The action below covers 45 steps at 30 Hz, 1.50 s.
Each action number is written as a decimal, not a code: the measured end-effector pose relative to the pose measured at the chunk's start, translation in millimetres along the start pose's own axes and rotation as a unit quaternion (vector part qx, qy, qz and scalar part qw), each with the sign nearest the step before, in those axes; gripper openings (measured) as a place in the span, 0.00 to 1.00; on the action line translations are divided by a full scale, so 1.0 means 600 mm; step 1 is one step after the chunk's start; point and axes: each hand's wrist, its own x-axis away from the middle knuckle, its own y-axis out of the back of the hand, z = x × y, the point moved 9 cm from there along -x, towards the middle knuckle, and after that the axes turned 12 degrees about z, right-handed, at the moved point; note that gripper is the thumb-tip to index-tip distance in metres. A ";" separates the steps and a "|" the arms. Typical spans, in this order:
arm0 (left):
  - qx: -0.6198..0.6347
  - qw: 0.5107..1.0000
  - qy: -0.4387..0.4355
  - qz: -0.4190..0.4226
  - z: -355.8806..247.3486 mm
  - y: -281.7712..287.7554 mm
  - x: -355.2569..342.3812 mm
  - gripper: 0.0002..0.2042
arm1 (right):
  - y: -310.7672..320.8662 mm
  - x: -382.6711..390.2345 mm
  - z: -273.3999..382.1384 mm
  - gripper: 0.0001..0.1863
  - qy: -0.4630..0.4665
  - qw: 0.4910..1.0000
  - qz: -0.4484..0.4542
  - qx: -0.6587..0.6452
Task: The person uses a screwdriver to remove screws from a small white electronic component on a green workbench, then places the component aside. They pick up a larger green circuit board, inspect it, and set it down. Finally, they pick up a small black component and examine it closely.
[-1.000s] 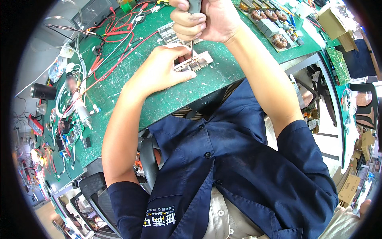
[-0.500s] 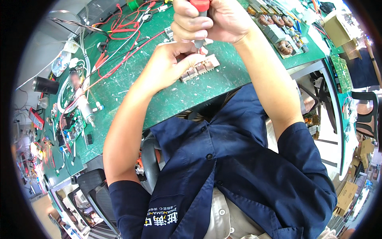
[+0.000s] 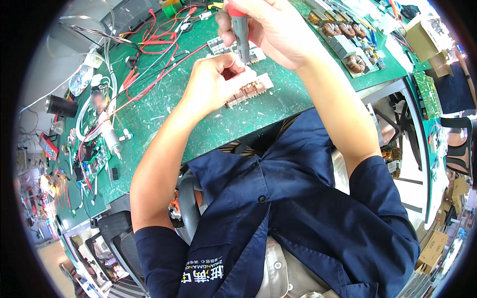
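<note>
My right hand (image 3: 285, 37) is wrapped round a screwdriver (image 3: 241, 39) with a red and grey handle, held upright over the bench. Its lower end points down at the fingertips of my left hand (image 3: 208, 82). Thumb and fingers of that left hand are pinched together; what lies between them is hidden. Just under the left thumb, touching or nearly so, is a narrow circuit board (image 3: 251, 91) carrying a row of brown block-like parts. Behind the left fingers lies a second pale board (image 3: 217, 45), partly covered by my hands.
Red and black leads (image 3: 149, 47) tangle over the green bench (image 3: 198, 131) at the far left. A larger board with copper coils (image 3: 355, 63) sits at the far right. At the left stand a clear syringe-like tube (image 3: 110, 139) and a black cylinder (image 3: 59, 106).
My right hand has shifted slightly right and its grip has loosened, showing more of the screwdriver, which leans more. The left hand has barely moved; more of the rear board shows.
</note>
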 end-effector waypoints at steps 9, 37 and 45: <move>-0.051 0.998 -0.034 -0.009 0.002 -0.001 -0.005 0.10 | -0.021 0.007 -0.010 0.19 0.047 0.998 -0.036 0.033; -0.128 0.983 -0.124 0.049 -0.013 -0.009 -0.003 0.10 | -0.038 0.002 -0.013 0.13 0.012 0.999 0.028 0.018; -0.195 0.973 -0.111 0.050 -0.007 -0.012 -0.002 0.13 | -0.041 0.007 -0.023 0.19 0.101 0.995 -0.004 0.013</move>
